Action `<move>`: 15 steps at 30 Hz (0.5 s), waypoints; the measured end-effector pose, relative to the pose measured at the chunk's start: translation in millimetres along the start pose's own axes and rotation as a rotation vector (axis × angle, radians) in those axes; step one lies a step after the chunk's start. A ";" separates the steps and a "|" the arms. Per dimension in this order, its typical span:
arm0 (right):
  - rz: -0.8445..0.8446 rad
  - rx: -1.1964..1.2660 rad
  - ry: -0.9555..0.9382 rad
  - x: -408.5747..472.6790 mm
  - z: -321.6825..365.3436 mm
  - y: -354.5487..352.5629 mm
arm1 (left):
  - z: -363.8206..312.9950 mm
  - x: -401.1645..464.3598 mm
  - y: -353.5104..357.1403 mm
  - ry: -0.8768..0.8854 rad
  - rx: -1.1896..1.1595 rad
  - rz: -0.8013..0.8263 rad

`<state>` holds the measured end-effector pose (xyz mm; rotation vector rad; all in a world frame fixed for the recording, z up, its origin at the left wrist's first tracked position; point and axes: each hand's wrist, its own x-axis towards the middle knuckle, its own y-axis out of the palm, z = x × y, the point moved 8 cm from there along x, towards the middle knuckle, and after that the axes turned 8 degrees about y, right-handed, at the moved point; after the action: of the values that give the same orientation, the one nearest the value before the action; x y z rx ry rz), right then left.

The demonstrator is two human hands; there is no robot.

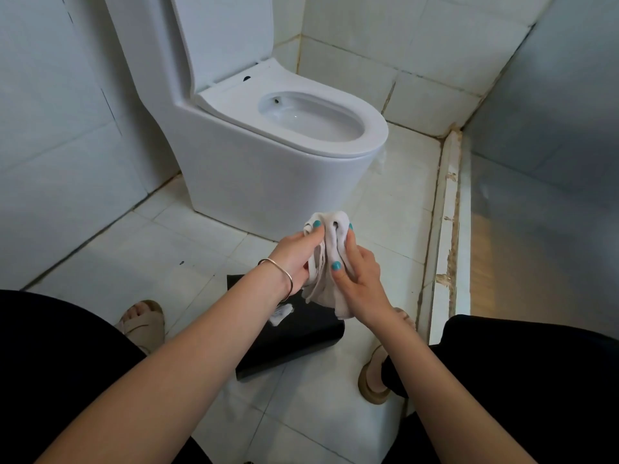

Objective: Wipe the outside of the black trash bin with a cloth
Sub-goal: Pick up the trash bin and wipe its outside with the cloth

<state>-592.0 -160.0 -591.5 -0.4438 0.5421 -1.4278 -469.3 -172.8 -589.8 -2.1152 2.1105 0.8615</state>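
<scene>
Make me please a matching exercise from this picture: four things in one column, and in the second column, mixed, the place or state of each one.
Things:
1. white cloth
2. black trash bin
3. toilet
4. metal bangle

Places or states:
A. lid raised, seat down
B. on the left wrist
C. held bunched between left hand and right hand
D. on the tiled floor between the two feet

Pairs: 1-C, 2-D, 3-A, 4-B

Both your bare forearms reach forward and meet at the middle. Your left hand, a thin bangle at its wrist, pinches the bunched white cloth between thumb and fingers. Your right hand faces it, thumb and curled fingers gripping the cloth's other side.
</scene>
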 end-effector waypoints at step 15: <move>0.025 -0.373 0.019 -9.2 1.0 -5.5 | 5.7 -41.8 48.5 -0.065 0.287 0.600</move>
<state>-596.3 -151.3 -586.7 -0.7171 0.8311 -1.3092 -513.4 -136.1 -560.9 -1.3135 2.6782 0.5861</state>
